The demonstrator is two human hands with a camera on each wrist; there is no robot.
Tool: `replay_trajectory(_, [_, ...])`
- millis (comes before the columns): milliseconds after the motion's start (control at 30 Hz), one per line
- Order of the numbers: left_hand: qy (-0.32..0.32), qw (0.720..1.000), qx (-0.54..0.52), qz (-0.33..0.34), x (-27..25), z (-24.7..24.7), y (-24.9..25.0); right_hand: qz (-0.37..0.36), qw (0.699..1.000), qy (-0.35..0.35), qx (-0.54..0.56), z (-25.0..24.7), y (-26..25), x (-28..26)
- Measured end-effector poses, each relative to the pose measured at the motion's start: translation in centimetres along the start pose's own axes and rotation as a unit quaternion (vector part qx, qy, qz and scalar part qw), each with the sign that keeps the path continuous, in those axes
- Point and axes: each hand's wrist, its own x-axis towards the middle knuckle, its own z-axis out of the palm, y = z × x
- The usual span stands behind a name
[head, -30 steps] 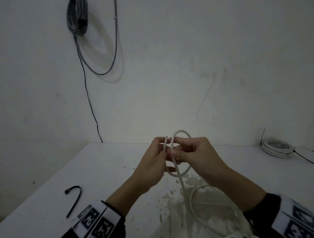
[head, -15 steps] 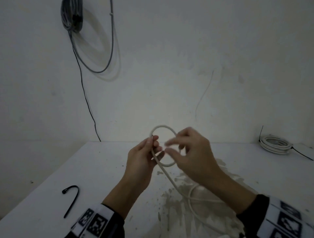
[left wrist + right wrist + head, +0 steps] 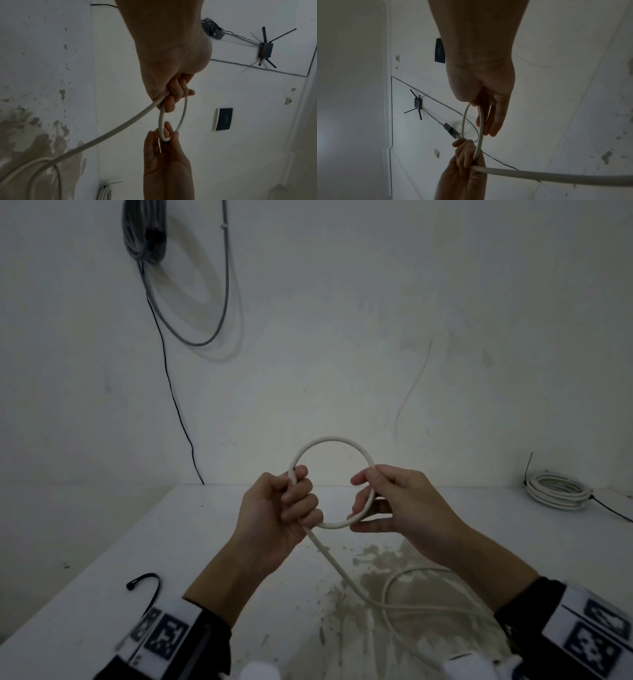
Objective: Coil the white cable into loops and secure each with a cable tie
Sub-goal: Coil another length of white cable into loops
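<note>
The white cable (image 3: 330,440) forms one round loop held up above the table (image 3: 137,542). My left hand (image 3: 298,501) grips the loop's left side, where the cable crosses itself, with its fingers curled round it. My right hand (image 3: 363,501) pinches the loop's right side between thumb and fingers. From the left fist the cable (image 3: 102,134) drops to loose turns (image 3: 411,604) on the table. The left wrist view shows the left hand (image 3: 173,97) above the right hand (image 3: 164,135). In the right wrist view the right hand (image 3: 488,115) is above the left hand (image 3: 465,152). A black cable tie (image 3: 147,583) lies at the left.
A coiled white cable bundle (image 3: 555,491) with a black tie sits at the table's back right. A grey cable bundle (image 3: 144,234) hangs on the wall, and a black wire runs down from it. The table surface near me is stained. A router (image 3: 265,50) is mounted on the wall.
The hands have drawn apart and the loop has widened into a full circle. The right hand moved from the crossing to the loop's right side; the left keeps its grip.
</note>
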Motion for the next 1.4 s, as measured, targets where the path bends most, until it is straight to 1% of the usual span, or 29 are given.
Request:
replay_trajectory(100, [-0.002, 1.000, 0.006, -0.017, -0.1, 0.0, 0.4, -0.009, 1.000, -0.006, 0.006, 0.1, 0.1, -0.2])
replay_trajectory(167, [0.001, 1.000, 0.021, -0.016, -0.2, 0.2, 0.5, -0.009, 1.000, -0.003, 0.013, 0.2, 0.1, -0.2])
replay_trajectory(233, [0.026, 0.999, 0.047, 0.000, -0.2, 0.6, 0.6, -0.010, 1.000, -0.002, 0.026, 0.4, 0.2, -0.3])
replay_trajectory(300, [0.059, 0.996, 0.064, 0.030, -0.1, 1.3, 0.7, -0.004, 0.999, -0.028, 0.043, 0.5, 0.8, -0.3])
replay_trajectory(333, [0.069, 0.994, 0.065, 0.046, 0.0, 1.7, 0.9, 0.005, 0.997, -0.063, 0.047, 0.5, 1.2, -0.3])
replay_trajectory(367, [0.073, 0.994, 0.062, 0.060, 0.2, 2.1, 1.2, 0.021, 0.994, -0.108, 0.028, 0.8, 1.9, -0.4])
replay_trajectory(400, [0.073, 0.993, 0.060, 0.071, 0.4, 2.4, 1.5, 0.036, 0.987, -0.154, -0.024, 0.9, 2.7, -0.5])
replay_trajectory(433, [0.070, 0.993, 0.059, 0.080, 0.5, 2.6, 1.8, 0.037, 0.975, -0.195, -0.104, 1.0, 3.5, -0.6])
replay_trajectory(500, [0.061, 0.992, 0.062, 0.095, 0.8, 3.0, 2.8, 0.010, 0.934, -0.257, -0.247, 0.7, 4.9, -1.1])
replay_trajectory(533, [0.057, 0.991, 0.063, 0.104, 0.9, 3.0, 3.4, 0.002, 0.918, -0.268, -0.294, 0.4, 5.3, -1.2])
replay_trajectory(567, [0.055, 0.990, 0.066, 0.113, 0.9, 2.9, 4.0, 0.011, 0.911, -0.260, -0.319, -0.3, 5.5, -1.3])
replay_trajectory(633, [0.058, 0.985, 0.086, 0.135, 0.8, 2.4, 5.5, 0.032, 0.911, -0.212, -0.351, -2.3, 6.1, -0.7])
replay_trajectory(667, [0.063, 0.982, 0.103, 0.149, 0.7, 2.0, 6.1, 0.039, 0.903, -0.178, -0.388, -3.5, 6.1, -0.1])
replay_trajectory(733, [0.076, 0.970, 0.154, 0.174, 0.4, 1.3, 7.0, 0.043, 0.883, -0.080, -0.461, -5.5, 5.6, 0.9])
replay_trajectory(767, [0.080, 0.961, 0.191, 0.185, 0.2, 1.0, 7.2, 0.040, 0.886, -0.027, -0.461, -6.1, 5.0, 1.3])
replay_trajectory(800, [0.078, 0.948, 0.236, 0.198, 0.1, 0.8, 7.1, 0.044, 0.906, 0.021, -0.420, -6.3, 4.2, 1.7])
replay_trajectory(833, [0.071, 0.932, 0.284, 0.214, 0.0, 0.7, 6.9, 0.061, 0.933, 0.055, -0.350, -6.3, 3.3, 2.1])
replay_trajectory(867, [0.060, 0.914, 0.329, 0.230, 0.0, 0.6, 6.6, 0.083, 0.958, 0.076, -0.264, -6.1, 2.3, 2.5])
replay_trajectory(900, [0.046, 0.895, 0.370, 0.243, 0.0, 0.5, 6.2, 0.107, 0.975, 0.086, -0.173, -6.0, 1.3, 2.8])
replay_trajectory(933, [0.032, 0.877, 0.408, 0.253, 0.0, 0.3, 5.8, 0.128, 0.985, 0.082, -0.083, -5.7, 0.1, 3.1])
replay_trajectory(1000, [0.010, 0.831, 0.483, 0.275, 0.1, -0.1, 5.1, 0.150, 0.985, 0.050, 0.072, -4.9, -2.4, 3.2])
replay_trajectory(1067, [-0.004, 0.784, 0.545, 0.298, 0.2, -0.3, 4.3, 0.129, 0.977, 0.023, 0.167, -3.6, -4.4, 2.9])
replay_trajectory(1100, [-0.010, 0.767, 0.564, 0.306, 0.1, -0.2, 4.0, 0.116, 0.973, 0.014, 0.201, -2.9, -5.0, 2.8])
replay_trajectory(1167, [-0.016, 0.745, 0.587, 0.316, 0.2, -0.1, 3.3, 0.099, 0.965, -0.013, 0.242, -1.3, -5.7, 2.4])
replay_trajectory(1233, [-0.016, 0.735, 0.599, 0.317, 0.2, 0.3, 2.8, 0.083, 0.965, -0.059, 0.240, 0.2, -5.6, 1.9])
replay_trajectory(1300, [-0.014, 0.726, 0.614, 0.307, 0.5, 0.6, 2.5, 0.054, 0.978, -0.089, 0.181, 1.4, -5.2, 1.3])
replay_trajectory(1400, [-0.027, 0.715, 0.637, 0.289, 0.8, 0.7, 2.2, -0.012, 0.992, -0.093, 0.083, 2.5, -4.5, 1.0])
